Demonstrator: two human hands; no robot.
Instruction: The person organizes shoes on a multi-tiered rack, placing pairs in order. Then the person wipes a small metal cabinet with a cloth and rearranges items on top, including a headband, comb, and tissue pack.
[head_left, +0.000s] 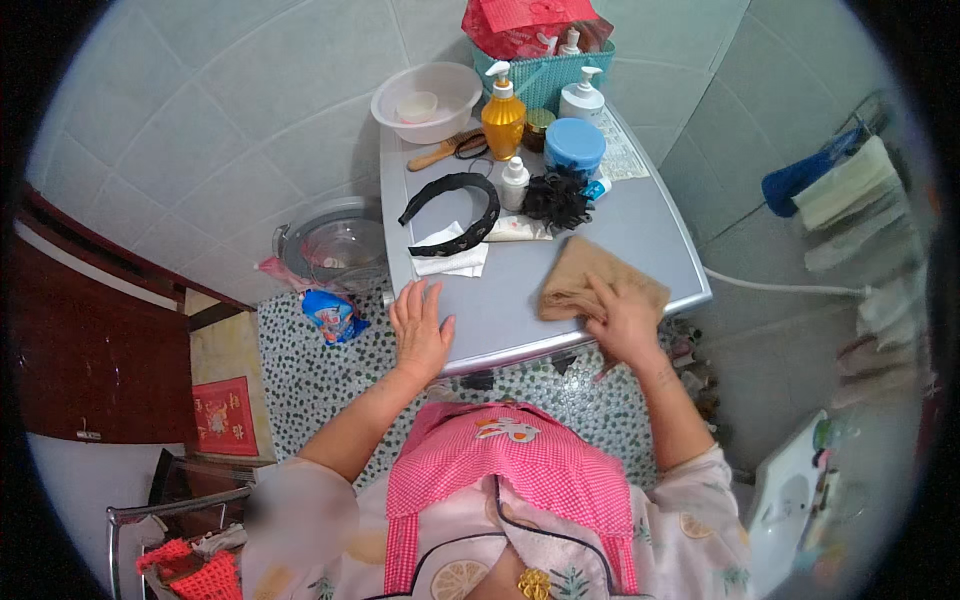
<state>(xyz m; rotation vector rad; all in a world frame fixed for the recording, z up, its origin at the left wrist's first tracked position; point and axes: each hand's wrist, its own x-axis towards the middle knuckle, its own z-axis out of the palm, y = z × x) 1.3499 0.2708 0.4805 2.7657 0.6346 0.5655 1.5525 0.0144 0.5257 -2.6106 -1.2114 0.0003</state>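
Note:
A folded brown cloth (574, 274) lies on the front right of the grey tabletop (517, 319). My right hand (626, 322) rests on its front right part, fingers on the cloth; whether they grip it I cannot tell. My left hand (418, 326) lies on the table's left front edge, fingers apart, holding nothing. Just beyond it a black headband (491, 206) lies partly over a folded white cloth or tissue (465, 262). Beside these are a white tube (519, 229), a small white bottle (514, 186) and a black ruffled hair tie (556, 201).
At the back stand a white basin (386, 112), a gold pump bottle (503, 124), a blue-lidded tub (574, 142), a white pump bottle (582, 101) and a teal basket (536, 90). A wooden comb (427, 160) lies near the basin. A blue packet (330, 315) is at left on the pebbled floor.

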